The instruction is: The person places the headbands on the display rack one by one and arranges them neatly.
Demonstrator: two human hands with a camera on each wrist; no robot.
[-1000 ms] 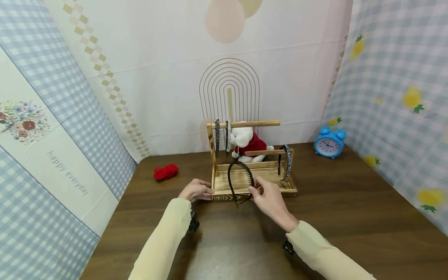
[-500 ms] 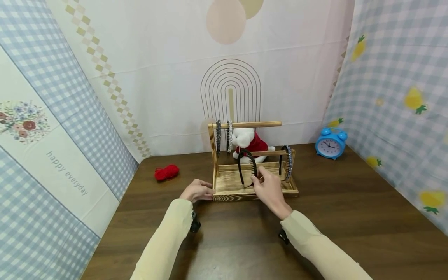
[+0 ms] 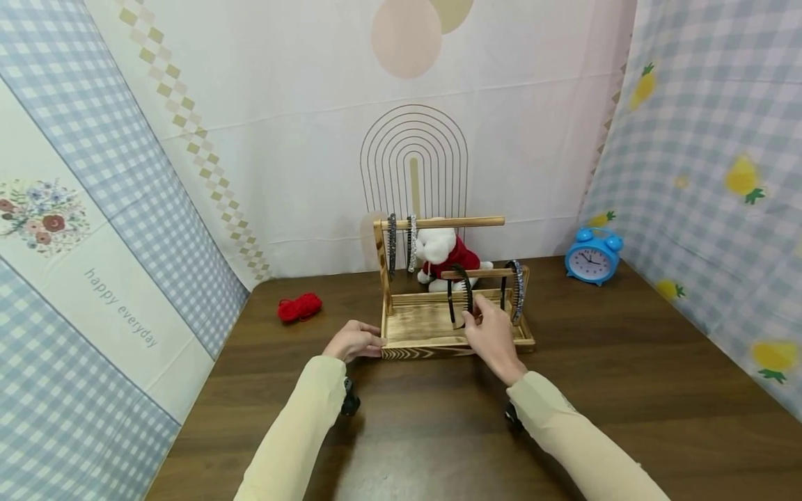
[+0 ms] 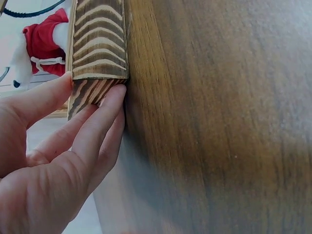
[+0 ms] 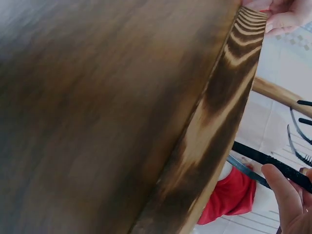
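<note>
My right hand (image 3: 491, 337) pinches one leg of a black toothed headband (image 3: 468, 292), whose arch loops over the lower bar (image 3: 485, 274) of a wooden headband rack. In the right wrist view, thumb and fingers meet on the black band (image 5: 287, 170). At the left end of the rack's tray (image 3: 432, 353), my left hand (image 3: 354, 341) presses its fingers against the corner. The left wrist view shows fairly straight fingers (image 4: 105, 119) on the tray's end face and another digit at its rim. A blue glittery headband (image 3: 517, 291) hangs further right on the same bar.
Two sparkly headbands, one dark (image 3: 392, 243) and one silver (image 3: 411, 243), hang from the upper bar (image 3: 464, 222). Behind the rack sits a white plush toy (image 3: 436, 245) in red. Red yarn (image 3: 299, 307) lies left, and a blue alarm clock (image 3: 592, 256) stands back right.
My right hand has carried the black headband up from the tray's front edge and rightward, so its arch now passes over the lower bar. My left hand has stayed at the tray corner.
</note>
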